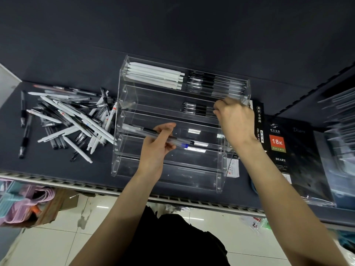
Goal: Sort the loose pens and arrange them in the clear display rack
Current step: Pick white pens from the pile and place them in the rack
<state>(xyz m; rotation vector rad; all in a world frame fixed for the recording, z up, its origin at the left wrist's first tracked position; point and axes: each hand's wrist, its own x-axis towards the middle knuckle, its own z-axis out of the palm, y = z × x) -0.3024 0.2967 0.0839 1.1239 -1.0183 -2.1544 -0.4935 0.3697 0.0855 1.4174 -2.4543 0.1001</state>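
The clear display rack [123, 131] stands in the middle of the dark shelf, with several stepped tiers. Its top tier holds white pens [155, 74] on the left and clear black-grip pens [215, 83] on the right. A few more black-grip pens [197, 108] lie in the second tier. My right hand [237, 121] has its fingers curled at those second-tier pens, pinching their ends. My left hand [155, 148] holds a small bundle of clear pens [134, 129] over the middle tiers. A heap of loose pens [73, 120], white and black, lies left of the rack.
A black pen box [259, 120] and a black diary pack marked 18K [288, 146] lie right of the rack. Stacked clear sleeves [340, 120] fill the far right. The shelf's front edge [96, 186] runs below, with tiled floor and a box of pastel goods [25, 200] beneath.
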